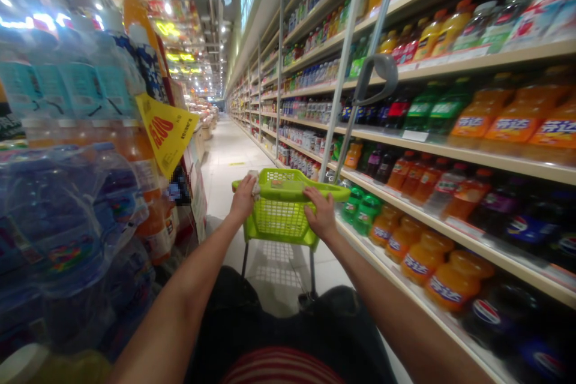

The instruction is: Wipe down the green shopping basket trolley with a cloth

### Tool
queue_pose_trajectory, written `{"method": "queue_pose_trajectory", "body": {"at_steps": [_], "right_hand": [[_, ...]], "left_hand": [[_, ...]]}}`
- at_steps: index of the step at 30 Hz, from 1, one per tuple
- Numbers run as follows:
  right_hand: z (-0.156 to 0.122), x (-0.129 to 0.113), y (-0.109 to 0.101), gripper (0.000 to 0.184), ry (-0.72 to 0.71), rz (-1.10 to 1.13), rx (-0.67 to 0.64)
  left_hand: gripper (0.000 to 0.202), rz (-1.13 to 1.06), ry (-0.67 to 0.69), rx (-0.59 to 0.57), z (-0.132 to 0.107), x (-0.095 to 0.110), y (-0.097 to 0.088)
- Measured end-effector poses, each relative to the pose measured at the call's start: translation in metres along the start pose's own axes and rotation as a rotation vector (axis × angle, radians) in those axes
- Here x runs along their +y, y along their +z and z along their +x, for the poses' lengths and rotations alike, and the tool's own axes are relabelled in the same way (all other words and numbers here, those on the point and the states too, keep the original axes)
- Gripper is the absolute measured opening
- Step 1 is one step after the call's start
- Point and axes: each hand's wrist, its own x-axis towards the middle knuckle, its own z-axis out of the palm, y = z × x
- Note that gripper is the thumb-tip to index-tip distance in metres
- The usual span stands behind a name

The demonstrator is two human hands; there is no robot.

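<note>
A lime-green plastic shopping cart (281, 220) stands right in front of me, on thin dark legs. My left hand (243, 195) is closed around the left end of its handle (288, 193). A small whitish crumpled thing (255, 183), perhaps a tissue, shows beside those fingers. Toward the handle's right side, my right hand (320, 213) grips the bar with its fingers over the top. Little of the basket's inside can be made out behind the handle.
Long shelves (508, 159) of soft drink bottles run along the right, with a grey hooked strip (377, 79) hanging in front. Shrink-wrapped bottles (49, 210) are stacked close on the left beside a yellow price sign (167, 132). A pale tiled aisle (222, 150) stretches ahead.
</note>
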Motion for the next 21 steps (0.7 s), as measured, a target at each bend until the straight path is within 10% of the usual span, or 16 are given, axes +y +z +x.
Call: {"method": "queue_pose_trajectory", "body": {"at_steps": [10,21], "right_hand": [[0.000,0.002,0.002,0.041,-0.018,-0.001,0.032],[-0.002,-0.004,0.001,0.041,-0.014,0.005,0.018]], "left_hand": [[0.047,0.024,0.398,-0.143,0.003,0.071,0.055],[0.058,0.040,0.086,-0.009,-0.002,0.029,0.023]]}}
